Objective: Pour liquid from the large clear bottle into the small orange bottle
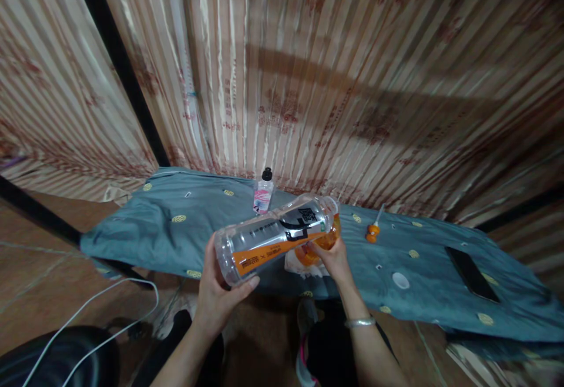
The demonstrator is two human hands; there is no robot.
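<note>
A large clear plastic bottle [275,234] with an orange and black label lies tilted on its side in the air, its base toward me. My left hand [220,290] grips the bottle's base end from below. My right hand [332,258] is at its neck end, fingers around the orange part there and over a crumpled white wrapper [296,265]. Both hands are above the near edge of a blue-grey cloth [176,234] spread on the floor. A silver bangle [360,321] circles my right wrist.
On the cloth stand a small clear bottle with black cap and pink label [263,193], a small orange screwdriver-like tool [373,231], a white round lid [400,281] and a black phone [471,272]. A white cable [101,299] runs at lower left. A striped curtain [308,81] hangs behind.
</note>
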